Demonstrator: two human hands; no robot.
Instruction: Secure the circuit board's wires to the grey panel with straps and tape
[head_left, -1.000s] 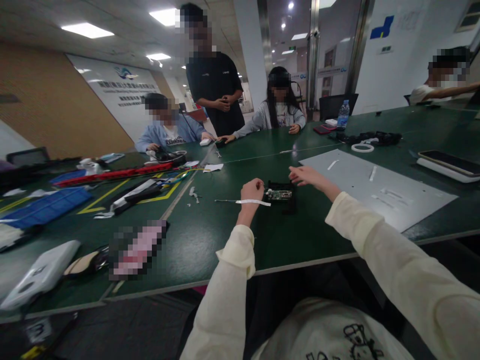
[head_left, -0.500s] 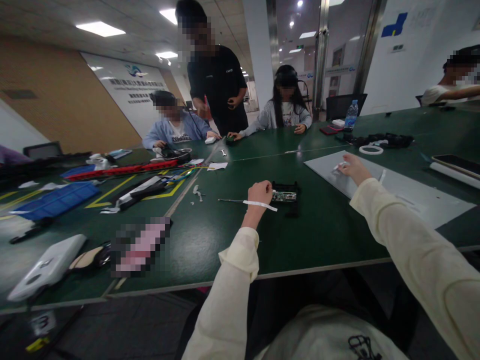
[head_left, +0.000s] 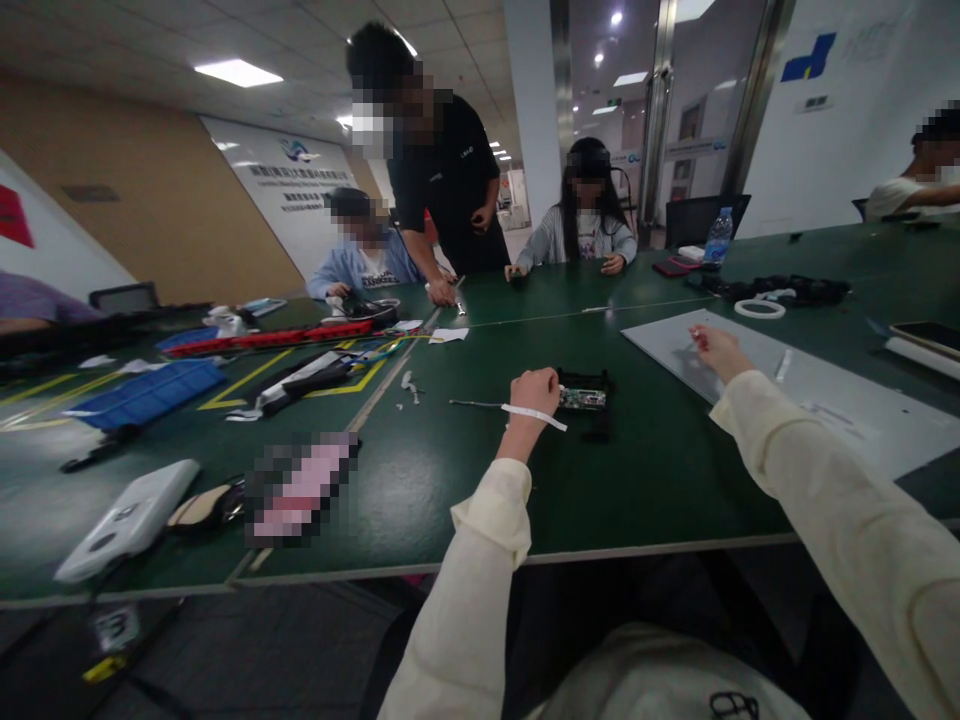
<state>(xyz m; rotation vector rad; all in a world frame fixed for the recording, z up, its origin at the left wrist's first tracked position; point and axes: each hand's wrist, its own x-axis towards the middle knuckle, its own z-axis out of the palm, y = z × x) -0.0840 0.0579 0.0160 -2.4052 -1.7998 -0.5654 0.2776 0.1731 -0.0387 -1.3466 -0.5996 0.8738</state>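
My left hand (head_left: 534, 390) is closed at the left end of a bare green circuit board (head_left: 583, 398), its fingertips largely hidden by the hand itself. Around that board is a black frame-like part (head_left: 598, 432). A narrow white strip (head_left: 544, 416) lies across my left wrist, and a thin dark cable (head_left: 476, 404) runs out to the left. Over a light grey sheet (head_left: 840, 385) on the right, my right hand (head_left: 720, 352) has its fingers pinched together. Whatever sits between them is too small to make out. A short white strip (head_left: 784, 365) lies on the sheet beside this hand.
A white tape roll (head_left: 760, 309) and a water bottle (head_left: 718, 238) stand beyond the sheet. To the left are white scraps (head_left: 408, 385), a blue tray (head_left: 146, 392), a white device (head_left: 127, 522) and a pink item (head_left: 304, 487). Co-workers are across the green table (head_left: 420, 490).
My view has shifted slightly. The white piece at my right fingertips no longer shows, and those fingers look more curled. My left hand stays by the board. The standing person has bent and reached to the table.
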